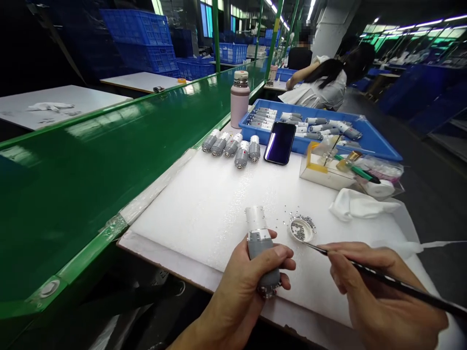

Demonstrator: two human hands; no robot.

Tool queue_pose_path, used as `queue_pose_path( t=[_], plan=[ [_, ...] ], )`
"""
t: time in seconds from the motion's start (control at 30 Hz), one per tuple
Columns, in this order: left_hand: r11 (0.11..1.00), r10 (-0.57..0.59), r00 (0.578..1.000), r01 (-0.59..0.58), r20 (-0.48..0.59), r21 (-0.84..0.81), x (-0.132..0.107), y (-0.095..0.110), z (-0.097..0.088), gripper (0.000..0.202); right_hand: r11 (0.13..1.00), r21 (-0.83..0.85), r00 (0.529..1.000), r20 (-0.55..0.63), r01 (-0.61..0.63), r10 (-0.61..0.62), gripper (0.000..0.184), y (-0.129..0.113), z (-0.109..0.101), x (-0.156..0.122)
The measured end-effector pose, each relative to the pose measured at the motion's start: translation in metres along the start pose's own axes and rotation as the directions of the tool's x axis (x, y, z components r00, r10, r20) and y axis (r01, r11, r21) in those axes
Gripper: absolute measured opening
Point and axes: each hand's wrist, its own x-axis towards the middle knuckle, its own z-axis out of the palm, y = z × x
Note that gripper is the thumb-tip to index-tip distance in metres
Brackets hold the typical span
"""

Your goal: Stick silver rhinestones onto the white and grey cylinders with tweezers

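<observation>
My left hand point(251, 277) is closed around a grey-and-white cylinder point(260, 245). Its white end points away from me, and small shiny bits dot its surface. My right hand point(379, 287) pinches a slim black pen-like tool point(386, 278) with pale marks along its shaft. The tool's thin tip reaches the near rim of a small round white dish point(301, 230); whether it touches is hard to tell. Tiny glittering stones point(299, 232) lie in the dish, and more are scattered around it on the white foam sheet point(189, 214).
Several similar cylinders point(229, 146) stand at the back, near a phone point(280, 143) leaning on a blue tray point(379, 141) of more cylinders. A pink bottle point(240, 99), small box point(324, 176) and white cloth point(359, 206) sit around. A green conveyor point(109, 160) runs left; people sit beyond.
</observation>
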Motion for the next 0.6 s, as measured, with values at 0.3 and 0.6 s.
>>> queue_pose_path(
  t=[0.3, 0.6],
  plan=[
    [0.994, -0.098, 0.995, 0.100, 0.031, -0.047, -0.001, -0.004, 0.005, 0.045, 0.969, -0.064, 0.947, 0.237, 0.239, -0.218, 0.008, -0.006, -0.009, -0.013],
    [0.980, -0.141, 0.989, 0.145, 0.043, -0.133, -0.003, 0.000, 0.001, 0.034, 0.926, -0.084, 0.893, 0.309, 0.369, -0.328, 0.010, -0.010, -0.006, -0.010]
  ],
)
